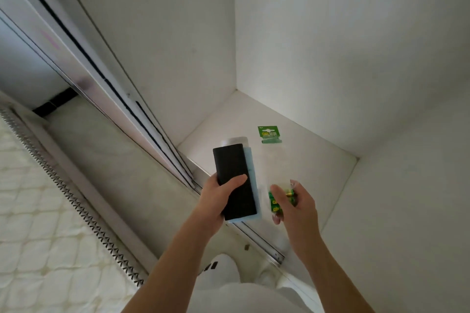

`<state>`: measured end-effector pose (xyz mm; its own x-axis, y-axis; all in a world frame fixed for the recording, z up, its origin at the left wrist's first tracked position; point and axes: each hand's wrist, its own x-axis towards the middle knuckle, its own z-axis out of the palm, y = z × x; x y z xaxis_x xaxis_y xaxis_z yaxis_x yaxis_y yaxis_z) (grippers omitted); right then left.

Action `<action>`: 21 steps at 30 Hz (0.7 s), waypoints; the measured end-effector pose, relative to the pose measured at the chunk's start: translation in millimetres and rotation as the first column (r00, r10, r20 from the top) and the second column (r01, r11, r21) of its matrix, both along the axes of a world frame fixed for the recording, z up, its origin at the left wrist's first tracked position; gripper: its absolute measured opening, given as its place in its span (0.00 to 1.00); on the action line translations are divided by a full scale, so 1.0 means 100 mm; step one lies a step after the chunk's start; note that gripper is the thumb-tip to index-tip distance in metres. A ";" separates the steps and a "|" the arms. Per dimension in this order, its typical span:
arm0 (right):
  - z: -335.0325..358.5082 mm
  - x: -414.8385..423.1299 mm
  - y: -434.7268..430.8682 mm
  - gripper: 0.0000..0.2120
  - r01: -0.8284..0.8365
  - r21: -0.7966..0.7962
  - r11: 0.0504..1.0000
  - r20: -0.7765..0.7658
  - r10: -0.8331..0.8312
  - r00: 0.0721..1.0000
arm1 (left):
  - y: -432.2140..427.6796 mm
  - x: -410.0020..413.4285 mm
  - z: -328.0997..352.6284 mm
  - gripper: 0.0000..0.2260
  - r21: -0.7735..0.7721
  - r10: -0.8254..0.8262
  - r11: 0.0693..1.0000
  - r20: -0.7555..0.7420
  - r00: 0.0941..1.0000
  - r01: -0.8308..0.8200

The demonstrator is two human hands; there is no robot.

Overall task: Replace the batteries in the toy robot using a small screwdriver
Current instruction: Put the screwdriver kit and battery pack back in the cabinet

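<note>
Batteries (274,203) in green wrap are pinched between the thumb and fingers of the right hand (298,208), held just above the white shelf floor (318,173) of an open cupboard, near its front edge. A flat black rectangular object (234,180) is gripped in the left hand (218,201), the thumb laid across its face and the fingers curled beneath; a pale blue piece (249,160) is seen against its underside. A green battery card (269,134) is seen lying farther back on the shelf, well apart from both hands. Sliding-door rails (114,89) are shown at left, with a quilted mattress (38,211) beyond.
</note>
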<state>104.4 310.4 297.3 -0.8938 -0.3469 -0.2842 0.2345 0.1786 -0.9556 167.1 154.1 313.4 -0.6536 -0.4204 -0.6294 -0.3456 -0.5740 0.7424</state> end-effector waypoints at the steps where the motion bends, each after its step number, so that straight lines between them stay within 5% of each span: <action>1: -0.04 -0.04 0.00 0.11 0.016 -0.004 1.000 0.008 -0.016 1.000 | -0.01 -0.04 -0.04 0.16 0.002 -0.021 1.000 -0.001 1.000 0.021; 9: -0.35 -0.31 -0.13 0.11 0.226 0.046 0.973 0.074 -0.229 0.971 | -0.33 -0.49 -0.45 0.22 0.017 -0.167 0.986 0.019 0.986 0.167; 21: -1.39 -0.35 -0.52 0.16 0.550 0.106 0.828 0.308 -0.553 0.774 | -0.90 -1.16 -1.50 0.16 -0.047 -0.362 0.924 0.207 0.909 0.378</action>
